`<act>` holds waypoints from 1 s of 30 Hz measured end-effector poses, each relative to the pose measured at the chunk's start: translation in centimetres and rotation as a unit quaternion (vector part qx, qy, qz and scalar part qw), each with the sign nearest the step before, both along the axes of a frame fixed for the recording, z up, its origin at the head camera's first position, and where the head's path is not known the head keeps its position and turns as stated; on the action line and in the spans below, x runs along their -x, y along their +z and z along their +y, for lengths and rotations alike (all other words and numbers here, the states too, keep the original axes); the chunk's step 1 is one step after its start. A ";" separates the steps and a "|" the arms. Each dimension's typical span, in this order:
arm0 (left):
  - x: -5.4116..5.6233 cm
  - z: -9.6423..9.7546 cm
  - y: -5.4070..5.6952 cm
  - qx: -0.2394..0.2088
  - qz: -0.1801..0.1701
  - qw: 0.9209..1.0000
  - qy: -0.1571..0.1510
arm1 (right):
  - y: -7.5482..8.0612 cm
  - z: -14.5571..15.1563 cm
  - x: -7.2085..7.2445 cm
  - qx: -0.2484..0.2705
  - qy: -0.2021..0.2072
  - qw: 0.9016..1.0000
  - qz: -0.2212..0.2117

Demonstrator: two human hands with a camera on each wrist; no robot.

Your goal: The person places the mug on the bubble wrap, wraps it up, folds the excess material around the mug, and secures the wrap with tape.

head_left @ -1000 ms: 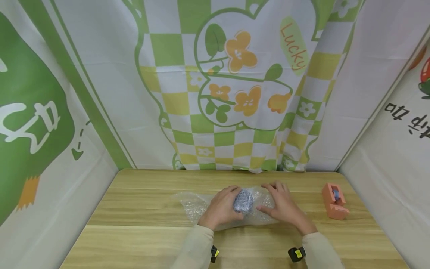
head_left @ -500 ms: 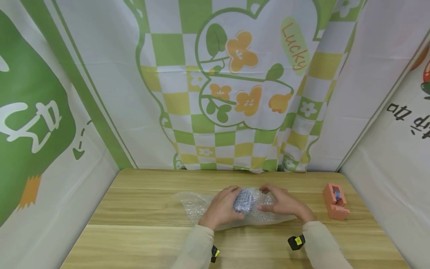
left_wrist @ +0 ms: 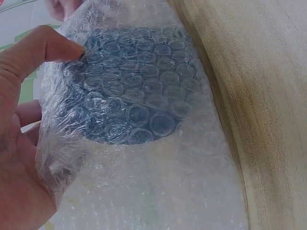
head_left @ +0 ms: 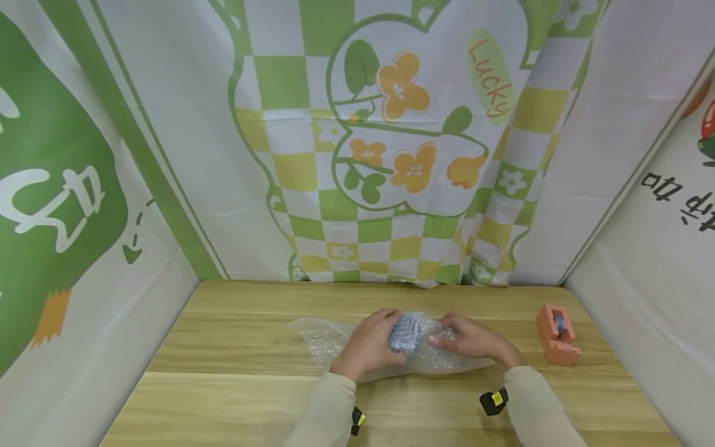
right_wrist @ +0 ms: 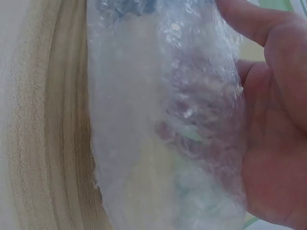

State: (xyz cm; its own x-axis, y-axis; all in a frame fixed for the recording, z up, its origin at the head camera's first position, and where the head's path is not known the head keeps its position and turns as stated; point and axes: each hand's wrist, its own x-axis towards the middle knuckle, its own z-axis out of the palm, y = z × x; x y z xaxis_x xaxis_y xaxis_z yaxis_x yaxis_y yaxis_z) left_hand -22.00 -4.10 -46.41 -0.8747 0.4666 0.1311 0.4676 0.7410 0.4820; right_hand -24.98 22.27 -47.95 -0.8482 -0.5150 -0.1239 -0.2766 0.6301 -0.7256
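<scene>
Wrapping looks in hand — dark blue object (left_wrist: 136, 86) inside bubble wrap (head_left: 323, 341), between the hands.
Left hand (head_left: 368, 344) clamped on wrapped object, right hand (head_left: 473, 337) gripping wrap beside it — next move likely needs a snug fold.

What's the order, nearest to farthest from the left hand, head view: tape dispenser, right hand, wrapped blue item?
1. Wrapped blue item: gripped by the left hand.
2. Right hand: just right of the item.
3. Tape dispenser: far right, beyond the right hand.
</scene>
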 end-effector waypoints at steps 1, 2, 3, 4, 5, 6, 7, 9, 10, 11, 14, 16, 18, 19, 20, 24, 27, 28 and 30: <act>0.0 0.0 0.0 0.001 0.000 1.000 0.000 | 0.0 0.1 0.0 0.006 -0.001 1.000 -0.011; 0.0 0.0 0.0 0.003 0.000 1.000 0.000 | -0.1 0.2 0.0 0.010 -0.004 1.000 -0.021; 0.0 0.0 -0.1 0.004 0.000 1.000 0.000 | -0.1 0.2 0.0 0.016 -0.007 0.999 -0.033; 0.0 0.0 -0.1 0.004 -0.001 1.000 0.000 | -0.1 0.3 -0.1 0.018 -0.010 0.999 -0.042; 0.1 0.0 -0.1 0.005 -0.001 1.000 0.000 | -0.2 0.3 -0.1 0.021 -0.014 0.998 -0.051; 0.1 0.0 -0.1 0.005 -0.002 1.000 0.000 | -0.2 0.2 -0.1 0.024 -0.016 0.998 -0.058; 0.1 0.0 -0.1 0.005 -0.002 1.000 0.000 | -0.2 0.2 0.0 0.027 -0.017 0.998 -0.062; 0.1 0.0 -0.1 0.005 -0.001 1.000 -0.002 | -0.3 0.0 0.0 0.030 -0.021 0.997 -0.068; 0.1 0.0 -0.1 0.006 -0.001 1.000 -0.002 | -0.3 0.0 0.1 0.030 -0.023 0.997 -0.069; 0.1 0.0 -0.1 0.007 0.001 1.000 -0.003 | -0.4 -0.1 0.2 0.030 -0.024 0.997 -0.069; 0.1 0.0 -0.1 0.008 0.001 1.000 -0.003 | -0.7 -0.2 0.4 0.028 -0.017 0.998 -0.060; 0.1 0.0 -0.2 0.008 0.000 1.000 -0.002 | -0.9 -0.2 0.6 0.026 -0.007 0.998 -0.055; 0.1 0.0 -0.2 0.008 0.000 1.000 -0.001 | -1.0 -0.1 0.7 0.029 0.003 0.998 -0.053; 0.2 0.0 -0.2 0.008 0.001 1.000 -0.001 | -1.1 -0.1 0.8 0.033 0.007 0.998 -0.056; 0.2 0.0 -0.2 0.008 0.002 1.000 -0.001 | -1.1 0.0 0.8 0.036 0.011 0.998 -0.058; 0.2 0.0 -0.3 0.010 0.006 1.000 -0.003 | -0.8 0.2 0.8 0.044 0.005 0.996 -0.071; 0.2 0.0 -0.3 0.012 0.010 1.000 -0.005 | -0.7 0.3 0.8 0.048 -0.005 0.996 -0.080; 0.2 0.0 -0.3 0.011 0.010 1.000 -0.006 | -0.7 0.3 0.9 0.052 -0.005 0.995 -0.082; 0.1 0.0 -0.3 0.011 0.010 1.000 -0.006 | -0.8 0.2 0.9 0.056 -0.005 0.995 -0.077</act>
State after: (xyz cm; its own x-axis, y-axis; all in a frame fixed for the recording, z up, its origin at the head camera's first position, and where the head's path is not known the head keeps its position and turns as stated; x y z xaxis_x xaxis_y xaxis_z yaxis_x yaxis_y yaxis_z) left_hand -22.15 -4.09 -46.67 -0.8662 0.4801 0.1383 0.4861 0.7460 0.4552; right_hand -25.92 22.45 -48.71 -0.8287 -0.5246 -0.1952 -0.1501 0.5443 -0.8253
